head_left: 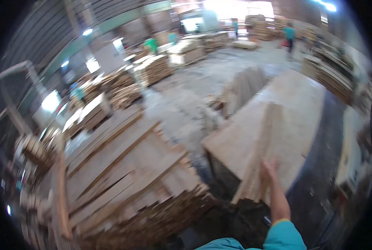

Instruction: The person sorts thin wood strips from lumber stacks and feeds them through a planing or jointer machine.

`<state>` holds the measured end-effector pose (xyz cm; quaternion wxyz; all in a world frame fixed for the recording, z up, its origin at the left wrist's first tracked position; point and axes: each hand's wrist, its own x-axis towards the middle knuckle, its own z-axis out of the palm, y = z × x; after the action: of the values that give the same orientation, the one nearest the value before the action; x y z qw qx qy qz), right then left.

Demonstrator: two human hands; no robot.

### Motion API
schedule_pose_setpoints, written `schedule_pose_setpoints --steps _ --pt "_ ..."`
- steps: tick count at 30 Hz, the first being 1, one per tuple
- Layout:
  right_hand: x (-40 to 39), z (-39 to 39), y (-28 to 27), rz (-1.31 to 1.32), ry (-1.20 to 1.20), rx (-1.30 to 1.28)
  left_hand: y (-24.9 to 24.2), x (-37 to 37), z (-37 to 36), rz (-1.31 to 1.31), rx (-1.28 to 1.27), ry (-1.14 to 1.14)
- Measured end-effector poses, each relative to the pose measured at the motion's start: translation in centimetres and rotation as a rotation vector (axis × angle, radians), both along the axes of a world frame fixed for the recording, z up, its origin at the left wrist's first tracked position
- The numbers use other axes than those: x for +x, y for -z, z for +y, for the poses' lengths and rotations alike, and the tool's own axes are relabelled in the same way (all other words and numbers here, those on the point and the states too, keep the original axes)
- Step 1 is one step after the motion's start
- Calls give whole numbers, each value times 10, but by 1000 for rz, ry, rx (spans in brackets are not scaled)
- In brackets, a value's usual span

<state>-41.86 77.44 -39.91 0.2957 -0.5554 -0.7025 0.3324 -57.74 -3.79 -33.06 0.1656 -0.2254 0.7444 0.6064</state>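
Several long, narrow wooden planks (271, 129) lie side by side along a wide, pale table top (298, 98), their near ends jutting past its front edge. My right hand (270, 170) is on these planks toward their near end, with the fingers closed at them, though motion blur softens the grip. The right arm reaches up from a teal sleeve at the bottom. My left hand is out of sight; a bit of teal cloth shows at the bottom edge.
A large stack of rough boards (140, 175) stands to the left, beside a gap before the table. Upright boards (246, 89) lean behind the table. More wood piles (154, 68) line the hall. A person in teal (289, 35) is far back on the right.
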Motion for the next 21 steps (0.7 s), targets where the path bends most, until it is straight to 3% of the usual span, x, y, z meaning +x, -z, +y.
schedule_pose_setpoints --steps 1,2,3,4,5,6,7,8,9,10,12,14,16,17,20,21 --pt "16 -38 -96 -203 -240 37 2 37 -51 11 -9 -119" --pt "17 -37 -31 -160 -126 454 3 81 -100 19 -20 -244" --pt "23 -77 -60 33 -186 528 4 130 -143 22 -31 -368" --pt "26 -133 -113 68 -254 610 8 180 -179 26 -40 -487" --pt "30 -172 -123 10 -270 655 19 232 -215 26 -51 -603" --pt "35 -198 -114 78 -345 707 -2 226 -220 209 30 -875" --pt "38 -226 -83 38 -382 787 -37 218 -244 215 40 -802" --pt "43 -247 -58 -5 -406 873 -61 202 -247 398 106 -1076" --pt "53 -279 -44 -24 -609 703 -81 194 -284 487 39 -907" --pt "64 -319 -42 -60 -796 533 -121 180 -291 522 36 -1028" --pt "81 -394 -120 -252 -1270 277 -156 165 -342 597 -32 -1015" --pt "100 -412 -78 43 -1366 339 -206 149 -354 571 -61 -1010" --pt "126 -413 -57 -259 -1470 -152 -223 128 -373 577 84 -961" --pt "136 -415 -58 -272 -1476 -136 -227 118 -381 564 157 -924" --pt "170 -436 -84 -303 -1325 -574 -252 96 -370 500 288 -864" --pt "173 -435 -83 -307 -1325 -566 -261 90 -364 457 333 -836"
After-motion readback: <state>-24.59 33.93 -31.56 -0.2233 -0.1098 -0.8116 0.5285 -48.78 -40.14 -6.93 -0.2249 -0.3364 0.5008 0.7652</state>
